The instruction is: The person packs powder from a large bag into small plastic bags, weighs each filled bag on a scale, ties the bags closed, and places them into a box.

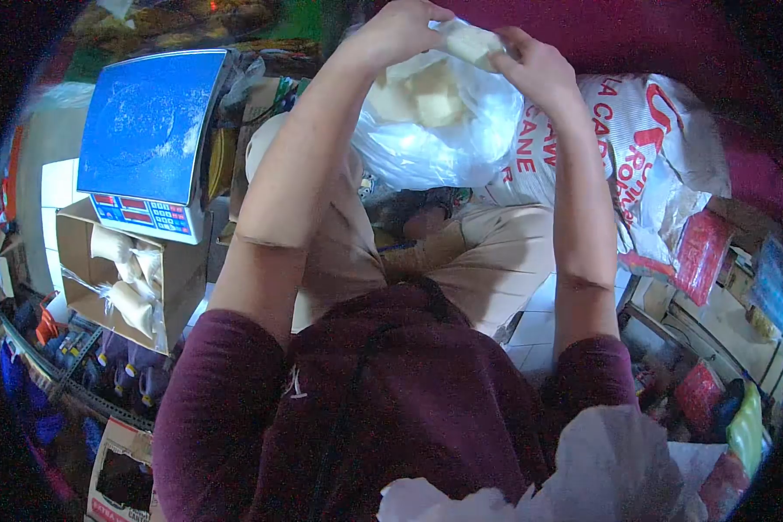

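My left hand (396, 33) and my right hand (538, 71) hold a small clear packet of pale contents (471, 43) between them, one at each end. Below the packet is a large translucent plastic bag (444, 157), its top open. Several similar pale packets (437, 103) show inside that bag. The fingers of both hands are bent onto the packet's ends; part of my left fingers is hidden behind the hand.
On the left, a scale with a blue top (152, 126) stands above an open cardboard box (83, 252) holding several white packets (130, 300). A large white sack with red print (618, 148) lies on the right. Red packets (703, 257) are beside it.
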{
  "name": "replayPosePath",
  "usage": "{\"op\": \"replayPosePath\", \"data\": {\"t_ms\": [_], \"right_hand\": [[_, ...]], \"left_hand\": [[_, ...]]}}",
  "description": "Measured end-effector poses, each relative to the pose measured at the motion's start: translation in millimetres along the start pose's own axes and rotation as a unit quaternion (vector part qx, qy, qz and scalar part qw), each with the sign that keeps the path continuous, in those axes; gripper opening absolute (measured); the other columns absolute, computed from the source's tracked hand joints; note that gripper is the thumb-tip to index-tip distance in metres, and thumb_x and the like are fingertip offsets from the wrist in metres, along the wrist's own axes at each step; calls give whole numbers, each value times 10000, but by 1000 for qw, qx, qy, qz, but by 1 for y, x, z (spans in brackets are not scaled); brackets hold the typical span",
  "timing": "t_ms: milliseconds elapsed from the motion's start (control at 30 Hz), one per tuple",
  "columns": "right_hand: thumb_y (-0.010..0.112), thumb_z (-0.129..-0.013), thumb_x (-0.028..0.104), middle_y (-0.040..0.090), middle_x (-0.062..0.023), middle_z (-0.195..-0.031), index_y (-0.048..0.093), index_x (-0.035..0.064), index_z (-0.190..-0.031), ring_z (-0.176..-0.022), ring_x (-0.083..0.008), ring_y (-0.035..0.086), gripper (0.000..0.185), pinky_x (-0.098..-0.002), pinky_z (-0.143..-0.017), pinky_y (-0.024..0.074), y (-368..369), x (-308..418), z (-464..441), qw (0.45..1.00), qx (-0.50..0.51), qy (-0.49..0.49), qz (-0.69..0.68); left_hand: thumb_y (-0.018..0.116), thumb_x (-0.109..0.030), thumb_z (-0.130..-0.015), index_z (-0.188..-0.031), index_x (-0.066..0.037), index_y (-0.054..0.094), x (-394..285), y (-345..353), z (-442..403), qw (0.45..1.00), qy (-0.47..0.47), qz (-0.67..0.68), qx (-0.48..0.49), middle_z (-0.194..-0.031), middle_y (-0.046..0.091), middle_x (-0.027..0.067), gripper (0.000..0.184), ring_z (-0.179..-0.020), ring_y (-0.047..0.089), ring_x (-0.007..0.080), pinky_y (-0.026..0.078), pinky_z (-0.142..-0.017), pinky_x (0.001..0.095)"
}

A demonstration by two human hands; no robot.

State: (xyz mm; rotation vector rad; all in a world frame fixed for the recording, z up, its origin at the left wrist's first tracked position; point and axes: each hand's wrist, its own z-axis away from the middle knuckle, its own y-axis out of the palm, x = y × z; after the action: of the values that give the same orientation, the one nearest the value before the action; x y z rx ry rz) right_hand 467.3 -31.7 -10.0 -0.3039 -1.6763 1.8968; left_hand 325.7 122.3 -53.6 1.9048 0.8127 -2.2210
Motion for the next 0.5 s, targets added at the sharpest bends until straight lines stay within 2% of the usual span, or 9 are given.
{"op": "replayPosePath", "data": {"t_ms": [67,100,133,167,233,300,367,433,500], "right_hand": [[538,-786,415,645,-157,-1098,561,137,-1248,-1012,-318,622,539,-411,-892,473,2,4,-8,996,-3,-24,90],[538,-786,415,645,-157,-1098,561,137,-1248,-1012,-318,622,539,-411,-892,473,-2,12,-9,996,-3,-24,90],[542,-782,415,652,-145,-1080,574,150,-1229,-996,-310,628,521,-430,-879,477,-9,26,-10,985,14,-29,171],[545,-778,416,660,-133,-1062,588,163,-1211,-980,-303,635,503,-448,-865,480,-15,37,-11,967,30,-35,251],[547,-776,410,663,-132,-1045,586,172,-1208,-973,-297,639,494,-462,-850,482,-17,45,-18,953,47,-46,295],[550,-775,405,667,-132,-1028,584,180,-1204,-965,-292,643,486,-475,-835,484,-23,59,-21,937,65,-56,338],[486,-823,225,680,-84,-974,661,92,-1015,-933,-234,646,292,-417,-791,445,-34,79,-14,908,60,-69,408],[481,-829,225,681,-88,-965,664,87,-1000,-929,-233,647,287,-414,-784,438,-35,80,-16,908,58,-72,408],[475,-834,226,683,-92,-957,666,82,-985,-924,-233,647,283,-412,-777,431,-35,80,-17,908,56,-75,408]], "left_hand": [[588,-88,-716,-1203,-49,584,-9,-2,2,999,-29,-6,28,-1106,626,154,488,-841,660,278,579,-519,376],[594,-97,-719,-1198,-50,588,-16,-4,4,997,-57,-12,55,-1108,627,152,482,-864,658,274,580,-529,370],[594,-97,-719,-1198,-50,588,-22,-7,8,997,-57,-12,56,-1108,627,152,482,-864,658,274,580,-529,370],[605,-101,-718,-1169,-40,602,-29,-10,13,997,-53,18,53,-1082,635,167,455,-882,656,278,574,-580,371],[616,-104,-717,-1140,-31,615,-14,-3,6,996,-51,48,51,-1055,643,182,429,-901,654,282,568,-630,372],[632,-93,-716,-1059,-15,645,37,23,-23,978,176,-81,-76,-987,651,214,352,-913,649,308,528,-744,380],[634,-86,-714,-1030,-8,652,28,24,-20,984,155,-58,-73,-964,650,221,327,-920,644,320,504,-786,377],[635,-79,-711,-1002,-2,658,12,19,-13,988,131,-33,-71,-941,649,228,301,-926,639,331,479,-828,374],[624,-65,-711,-1014,-3,660,1,11,-10,998,55,-12,2,-992,648,215,312,-928,638,332,489,-827,371]]}}
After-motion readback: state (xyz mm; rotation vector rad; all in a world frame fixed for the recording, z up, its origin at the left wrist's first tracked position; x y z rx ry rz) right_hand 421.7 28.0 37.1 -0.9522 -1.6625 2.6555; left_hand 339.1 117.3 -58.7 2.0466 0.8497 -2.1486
